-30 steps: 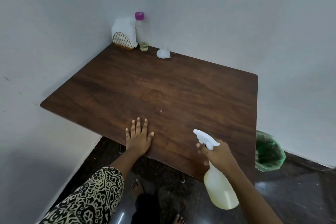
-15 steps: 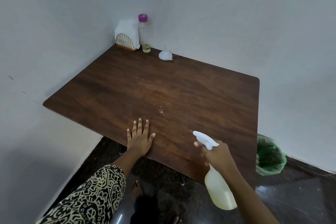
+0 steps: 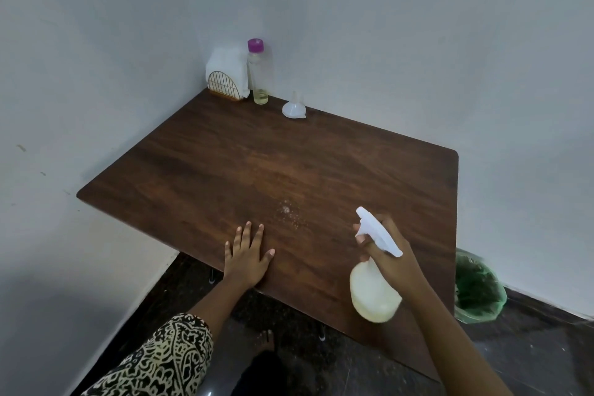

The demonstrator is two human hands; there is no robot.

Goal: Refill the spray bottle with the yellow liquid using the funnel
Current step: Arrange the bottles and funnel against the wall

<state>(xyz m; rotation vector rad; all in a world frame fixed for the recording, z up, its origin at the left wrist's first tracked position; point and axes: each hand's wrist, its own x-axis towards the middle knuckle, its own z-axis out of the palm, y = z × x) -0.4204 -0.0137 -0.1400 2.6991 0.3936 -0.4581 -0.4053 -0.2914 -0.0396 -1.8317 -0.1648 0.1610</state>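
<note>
Nearest to me, a black-and-cream patterned sleeve (image 3: 160, 360) is cut off at the bottom edge, and a bare foot (image 3: 266, 340) shows only its toes on the dark glossy floor (image 3: 530, 350) under the table. The right hand (image 3: 390, 254) is wrapped round the neck of a pale translucent plastic spray bottle (image 3: 374, 296), a finger curled over the trigger beneath its white nozzle head; the neck itself is hidden by the grip, and the bottle's round body looks faintly yellowish, though how full it is I cannot make out. It is held tilted in the air over the near right part of the dark brown wood-grain table (image 3: 225, 164). The left hand (image 3: 247, 259) lies flat, fingers spread, palm down on the table's near edge, holding nothing. Just beyond it a scatter of small wet droplets (image 3: 287, 214) glints on the laminate. Off to the right, a bin lined with a green plastic bag (image 3: 479, 289) stands on the floor, partly hidden behind the table corner. At the far corner, well apart from the hands, a small clear plastic funnel (image 3: 293, 108) sits wide mouth down. Beside it stands a tall clear bottle with a purple cap (image 3: 258, 72) and a little yellow liquid at the bottom, just beside white napkins in a gold wire holder (image 3: 226, 80). Plain pale walls (image 3: 385, 26) meet behind them.
</note>
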